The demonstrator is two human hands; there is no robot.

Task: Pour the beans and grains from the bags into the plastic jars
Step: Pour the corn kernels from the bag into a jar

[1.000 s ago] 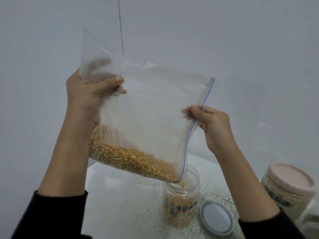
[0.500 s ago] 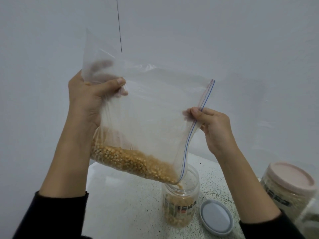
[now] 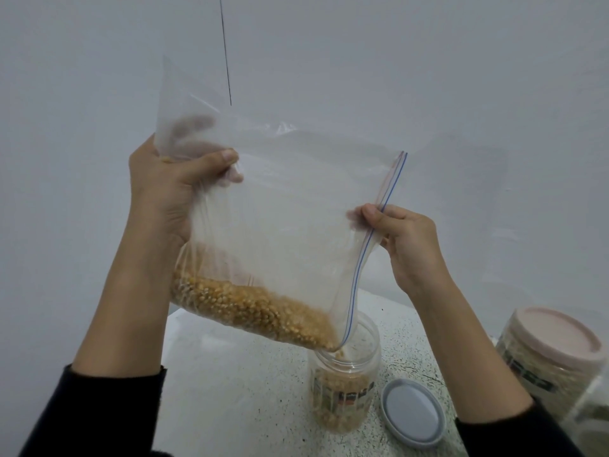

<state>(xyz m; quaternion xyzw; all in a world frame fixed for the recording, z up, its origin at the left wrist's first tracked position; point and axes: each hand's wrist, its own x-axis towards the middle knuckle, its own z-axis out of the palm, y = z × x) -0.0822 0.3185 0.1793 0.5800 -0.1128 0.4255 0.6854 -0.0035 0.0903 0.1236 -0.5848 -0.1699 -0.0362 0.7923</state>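
You hold the zip bag (image 3: 283, 206) tilted down to the right: left hand (image 3: 168, 189) clamps its raised far corner, right hand (image 3: 400, 240) pinches the zipper edge, and its low corner (kernels gathered there) sits directly over the open jar (image 3: 344, 380).

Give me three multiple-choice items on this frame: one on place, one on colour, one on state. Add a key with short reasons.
1. Where does the loose grey lid lie?
A. on the table right of the open jar
B. on the jar's mouth
C. in the left hand

2. What colour is the lid of the closed jar at the right edge?
A. green
B. pale pink
C. black

3. How is the zip bag held?
A. flat on the table
B. by one hand only
C. tilted, low corner at the jar's mouth

Key: 1 A, it lies flat beside the jar. 2 B, the top is pink. 3 C, left hand and right hand both grip it and kernels gather at the low corner.
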